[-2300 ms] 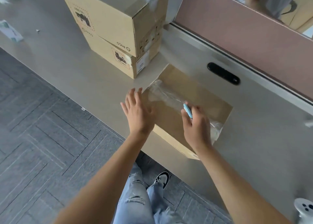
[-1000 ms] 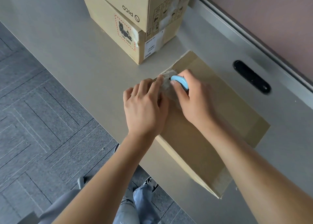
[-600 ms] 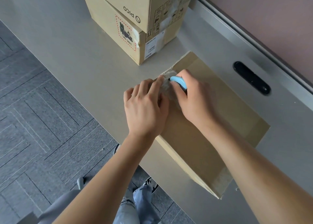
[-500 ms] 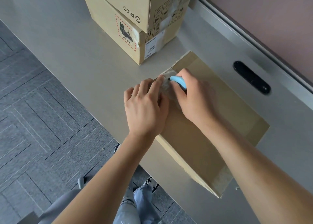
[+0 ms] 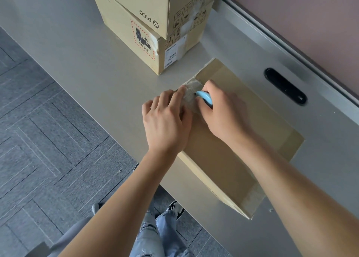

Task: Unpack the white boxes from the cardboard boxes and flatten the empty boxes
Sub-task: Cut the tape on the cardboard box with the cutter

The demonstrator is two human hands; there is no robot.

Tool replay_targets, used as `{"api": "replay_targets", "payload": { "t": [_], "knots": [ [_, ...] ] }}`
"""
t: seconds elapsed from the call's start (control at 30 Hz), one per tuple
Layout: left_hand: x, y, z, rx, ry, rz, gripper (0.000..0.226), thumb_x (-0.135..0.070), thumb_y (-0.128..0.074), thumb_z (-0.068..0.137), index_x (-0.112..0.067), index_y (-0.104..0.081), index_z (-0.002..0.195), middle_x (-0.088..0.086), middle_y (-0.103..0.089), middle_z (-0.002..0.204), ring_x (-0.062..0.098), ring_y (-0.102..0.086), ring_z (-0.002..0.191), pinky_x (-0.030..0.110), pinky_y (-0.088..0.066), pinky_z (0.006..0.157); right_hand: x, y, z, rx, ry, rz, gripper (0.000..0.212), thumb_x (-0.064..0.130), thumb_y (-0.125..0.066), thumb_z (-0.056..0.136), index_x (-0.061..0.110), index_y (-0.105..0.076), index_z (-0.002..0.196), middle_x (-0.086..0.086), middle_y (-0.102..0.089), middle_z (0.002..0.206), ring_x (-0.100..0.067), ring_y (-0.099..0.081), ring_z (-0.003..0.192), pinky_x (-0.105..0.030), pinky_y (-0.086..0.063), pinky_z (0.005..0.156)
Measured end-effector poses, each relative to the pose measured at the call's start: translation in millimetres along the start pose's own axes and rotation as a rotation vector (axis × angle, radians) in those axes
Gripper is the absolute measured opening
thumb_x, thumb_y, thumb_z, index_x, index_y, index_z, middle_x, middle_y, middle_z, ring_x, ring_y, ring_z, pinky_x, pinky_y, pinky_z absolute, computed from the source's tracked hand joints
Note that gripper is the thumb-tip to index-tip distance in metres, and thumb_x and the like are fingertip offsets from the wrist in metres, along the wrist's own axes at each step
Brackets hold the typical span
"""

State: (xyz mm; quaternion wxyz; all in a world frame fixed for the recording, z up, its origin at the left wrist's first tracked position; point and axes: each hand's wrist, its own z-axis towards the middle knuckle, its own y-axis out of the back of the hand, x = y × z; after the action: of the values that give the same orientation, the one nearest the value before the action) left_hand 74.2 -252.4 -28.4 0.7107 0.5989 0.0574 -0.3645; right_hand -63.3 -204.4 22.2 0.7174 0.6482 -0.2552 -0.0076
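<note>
The flat box (image 5: 233, 152) under the hands is plain brown cardboard, matt and smooth, with bands of clear, faintly shiny tape across its face and a crumpled, cloudy wad of tape (image 5: 191, 95) at its far corner. Beside that wad sits a pale blue cutter (image 5: 204, 98) of glossy plastic. Beyond the flat box, the stacked boxes (image 5: 155, 23) are matt cardboard with black and red print. The bench (image 5: 77, 62) around it is smooth, matt beige. The floor (image 5: 38, 140) is grey, textured carpet tile.

soft even daylight, moderately bright. faint diffuse shadows under the hands and beside the stacked boxes (image 5: 155, 23). mild sheen on the table (image 5: 77, 62), no hard glare. wide-angle bending at edges; centre sharp, forearms slightly soft.
</note>
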Motion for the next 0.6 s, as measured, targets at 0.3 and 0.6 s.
{"api": "replay_targets", "payload": {
  "t": [0.3,0.6],
  "knots": [
    [1.6,-0.8,-0.1,0.002,-0.01,0.011,0.042,-0.029,-0.058,0.089,-0.026,-0.068,0.13,-0.003,-0.069,0.114,0.024,-0.064,0.097,0.039,-0.039,0.091,-1.3,-0.7,-3.2,0.002,-0.011,-0.004,0.018,0.036,-0.055,0.101,0.021,-0.045,0.096,0.006,-0.051,0.065,-0.028,-0.048,0.06,-0.036,-0.034,0.055],
    [2.4,-0.4,0.0,0.011,-0.007,0.015,0.04,-0.031,-0.058,0.091,-0.027,-0.068,0.13,-0.002,-0.069,0.114,0.023,-0.063,0.098,0.038,-0.038,0.092,0.1,-1.4,-8.9,-0.022,-0.02,-0.024,0.023,0.039,-0.055,0.099,0.019,-0.045,0.095,0.003,-0.055,0.065,-0.031,-0.047,0.06,-0.038,-0.04,0.056]
  ]
}}
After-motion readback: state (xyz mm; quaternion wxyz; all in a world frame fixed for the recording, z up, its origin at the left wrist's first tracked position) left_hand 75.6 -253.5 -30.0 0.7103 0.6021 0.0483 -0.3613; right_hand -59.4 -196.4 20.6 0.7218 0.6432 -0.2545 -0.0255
